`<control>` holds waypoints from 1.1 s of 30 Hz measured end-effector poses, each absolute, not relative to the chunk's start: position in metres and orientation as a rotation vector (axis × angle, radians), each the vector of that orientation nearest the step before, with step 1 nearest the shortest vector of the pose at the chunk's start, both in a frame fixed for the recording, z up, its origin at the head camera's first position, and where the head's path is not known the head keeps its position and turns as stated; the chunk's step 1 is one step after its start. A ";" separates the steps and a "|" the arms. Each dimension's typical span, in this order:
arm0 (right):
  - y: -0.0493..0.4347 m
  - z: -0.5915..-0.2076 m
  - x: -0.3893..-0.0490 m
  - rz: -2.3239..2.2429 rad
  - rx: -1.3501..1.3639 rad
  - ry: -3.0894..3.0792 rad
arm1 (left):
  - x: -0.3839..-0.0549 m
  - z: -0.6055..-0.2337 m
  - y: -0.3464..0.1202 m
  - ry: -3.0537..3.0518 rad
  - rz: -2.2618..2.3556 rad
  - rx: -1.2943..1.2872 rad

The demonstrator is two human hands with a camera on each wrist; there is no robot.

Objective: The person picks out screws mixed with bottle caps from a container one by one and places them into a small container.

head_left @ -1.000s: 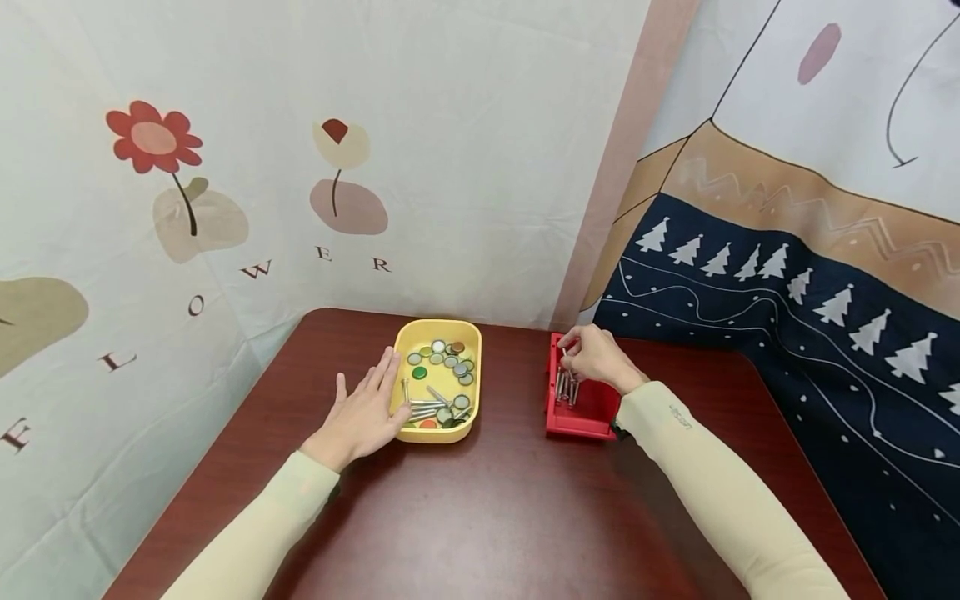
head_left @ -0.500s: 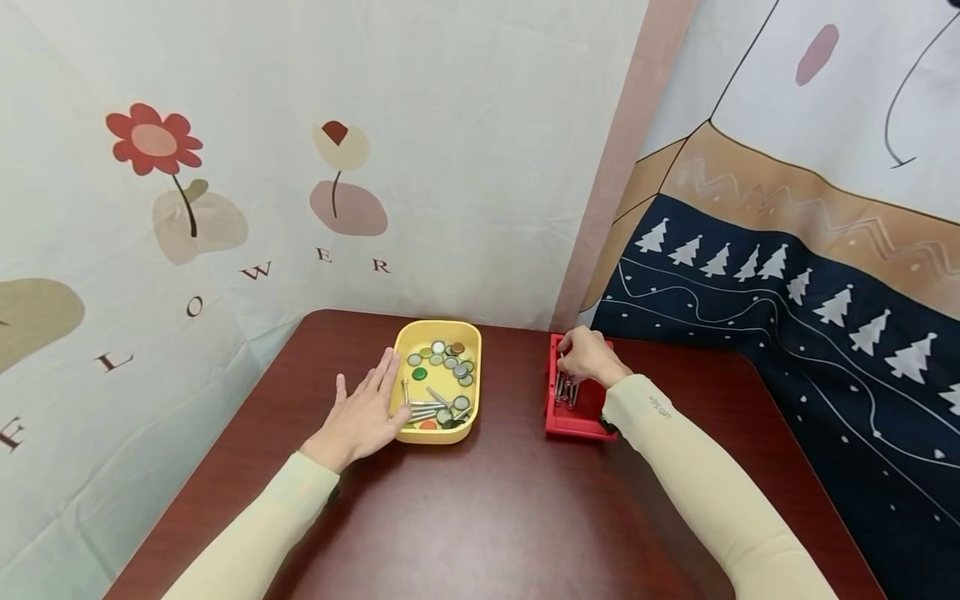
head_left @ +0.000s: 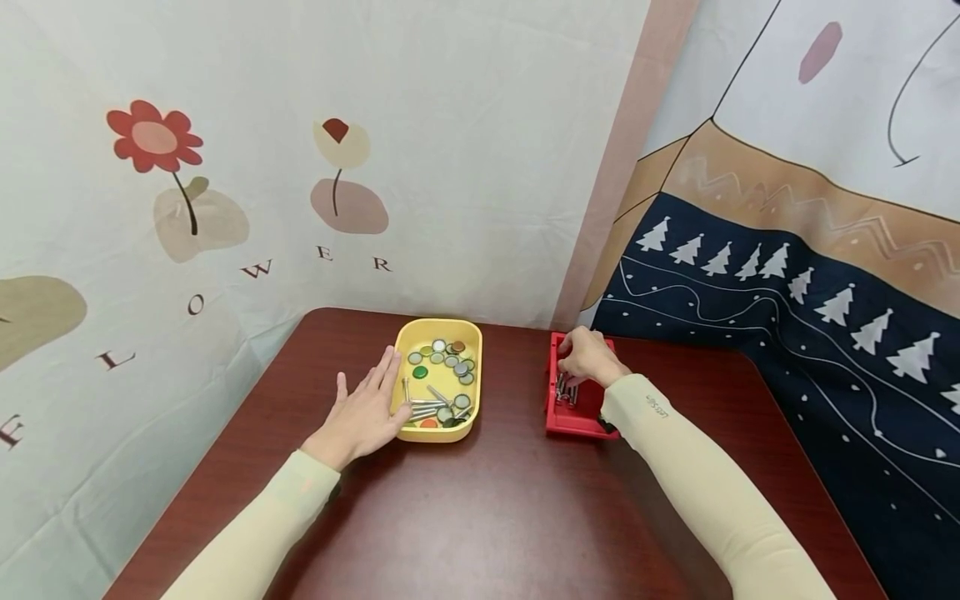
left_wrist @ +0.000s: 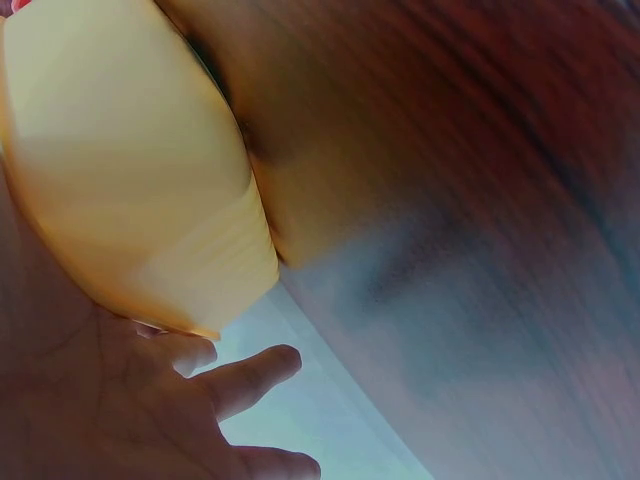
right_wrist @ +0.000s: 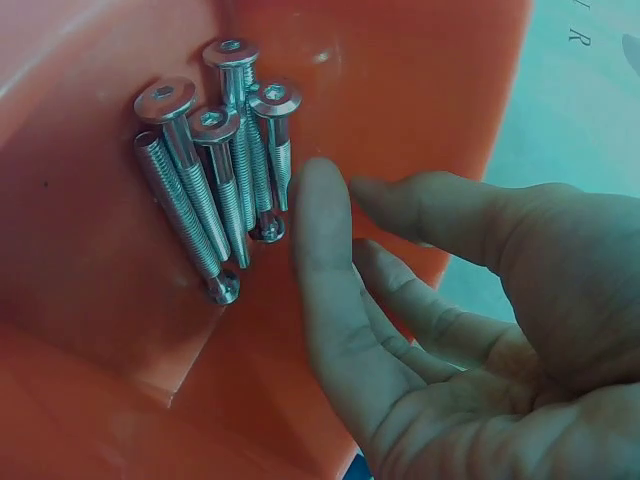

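My left hand (head_left: 362, 417) rests with straight fingers along the left side of a yellow tray (head_left: 476, 367). In the left wrist view, the tray's outer wall (left_wrist: 130, 150) lies against the palm and the fingers extend past it. Several metal bolts (head_left: 426, 408) and round bottle caps (head_left: 452, 361) lie inside. My right hand (head_left: 590, 358) is over a red bin (head_left: 581, 425). Its fingers are bent, with a narrow gap between thumb and index finger and nothing between them. Right by the index fingertip, several socket-head bolts (right_wrist: 215, 150) lie in a cluster inside the bin.
Both containers stand near the back edge of a dark red-brown wooden table (head_left: 480, 517), with table surface between them. Behind the table hangs a pale printed cloth (head_left: 465, 167). A navy cloth with white trees (head_left: 780, 333) hangs along the right side.
A second ago a bolt showed in my right fingers; now none does. The right hand has lowered slightly and its forearm has shifted left. My left hand has stayed in place.
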State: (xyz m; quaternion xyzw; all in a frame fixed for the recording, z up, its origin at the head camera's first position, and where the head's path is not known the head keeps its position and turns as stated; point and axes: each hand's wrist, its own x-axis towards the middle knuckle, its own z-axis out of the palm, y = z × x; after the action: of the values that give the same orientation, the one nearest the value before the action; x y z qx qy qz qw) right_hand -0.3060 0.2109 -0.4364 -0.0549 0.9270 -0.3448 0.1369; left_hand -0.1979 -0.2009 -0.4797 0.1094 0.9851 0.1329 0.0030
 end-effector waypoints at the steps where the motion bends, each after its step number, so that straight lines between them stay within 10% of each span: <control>1: 0.211 -0.436 -0.306 -1.001 -0.156 2.681 | -0.198 -0.479 -0.201 3.089 0.416 0.342; 33: 0.178 -0.427 -0.259 -0.732 -0.627 3.152 | -0.199 -0.481 -0.202 3.092 0.461 0.363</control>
State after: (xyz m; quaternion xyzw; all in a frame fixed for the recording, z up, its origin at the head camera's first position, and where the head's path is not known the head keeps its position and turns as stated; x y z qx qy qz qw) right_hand -0.2593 0.1780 -0.4274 -0.1898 0.9534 -0.2213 -0.0771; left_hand -0.1995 -0.2017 -0.4813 0.1152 0.9825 0.1465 -0.0025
